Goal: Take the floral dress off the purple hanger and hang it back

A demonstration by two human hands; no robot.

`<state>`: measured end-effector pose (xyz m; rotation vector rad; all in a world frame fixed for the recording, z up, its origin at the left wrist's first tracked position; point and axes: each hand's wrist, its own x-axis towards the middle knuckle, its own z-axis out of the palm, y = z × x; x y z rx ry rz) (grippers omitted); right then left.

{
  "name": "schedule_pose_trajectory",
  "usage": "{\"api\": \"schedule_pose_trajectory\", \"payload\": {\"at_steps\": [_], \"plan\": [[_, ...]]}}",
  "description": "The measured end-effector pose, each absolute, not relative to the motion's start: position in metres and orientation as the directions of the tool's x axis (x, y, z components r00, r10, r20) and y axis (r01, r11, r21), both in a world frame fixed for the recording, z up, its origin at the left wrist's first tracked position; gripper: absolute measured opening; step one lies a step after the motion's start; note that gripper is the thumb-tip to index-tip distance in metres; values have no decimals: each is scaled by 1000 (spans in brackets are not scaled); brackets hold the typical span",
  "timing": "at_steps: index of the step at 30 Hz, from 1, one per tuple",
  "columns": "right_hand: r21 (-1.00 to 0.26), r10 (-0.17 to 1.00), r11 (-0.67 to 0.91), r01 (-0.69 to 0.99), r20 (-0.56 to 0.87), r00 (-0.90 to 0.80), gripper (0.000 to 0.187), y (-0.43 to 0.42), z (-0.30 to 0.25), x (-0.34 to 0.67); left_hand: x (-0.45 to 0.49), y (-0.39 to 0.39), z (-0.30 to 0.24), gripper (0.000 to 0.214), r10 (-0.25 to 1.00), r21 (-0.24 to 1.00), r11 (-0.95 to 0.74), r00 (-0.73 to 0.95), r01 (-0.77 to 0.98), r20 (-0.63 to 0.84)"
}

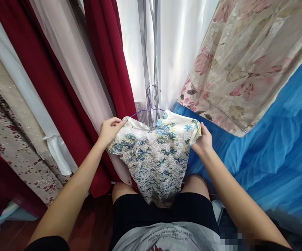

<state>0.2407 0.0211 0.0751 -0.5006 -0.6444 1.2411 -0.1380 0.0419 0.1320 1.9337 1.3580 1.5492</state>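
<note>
A white short-sleeved blouse [157, 157] with a blue, green and yellow floral pattern is spread out in front of me, its hem down by my lap. A thin purple hanger [149, 104] sits inside its neckline, with the hook pointing away from me. My left hand [111, 130] pinches the blouse at the left shoulder. On the other side my right hand [203, 141] grips the edge of the right sleeve; part of its fingers is hidden behind the cloth.
Long dark red fabric [109, 62], pale pink fabric [69, 59] and white satin [185, 45] hang ahead and left. A beige garment with pink flowers [245, 76] hangs at right over blue ruffled fabric [276, 160]. Grey ribbons [147, 42] dangle behind the hanger. Dark floor [93, 216] shows below.
</note>
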Motion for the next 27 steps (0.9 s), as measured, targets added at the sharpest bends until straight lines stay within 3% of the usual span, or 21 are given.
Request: {"api": "schedule_pose_trajectory", "payload": {"at_steps": [4,8,14,18,19,21,23,25,27], "plan": [[-633,937,330,-700,129,325,30,12,101,245,-136,27,147,34,767,662,-498,-71,561,637],[-743,922,371,-557,224,314,30,25,143,248,-136,15,169,33,744,584,-475,-54,658,666],[-898,909,414,-149,418,7,64,-6,168,218,-147,20,156,36,754,519,-391,-59,760,654],[-924,852,321,-209,378,-362,53,-79,161,201,-148,22,118,36,752,589,-460,-62,664,656],[-928,771,296,-226,372,-517,51,-98,159,201,-146,20,107,34,728,623,-500,-97,601,678],[-930,496,304,-206,339,-800,54,-128,158,204,-136,13,88,27,665,666,-579,-200,470,720],[-890,268,427,-158,291,-918,57,-144,156,207,-123,6,74,24,608,671,-628,-291,394,739],[-788,283,610,-79,310,-908,53,-144,148,209,-108,0,65,26,603,677,-636,-308,370,736],[-653,449,753,85,415,-791,52,-132,134,208,-94,-3,61,28,676,709,-612,-233,351,699]]}}
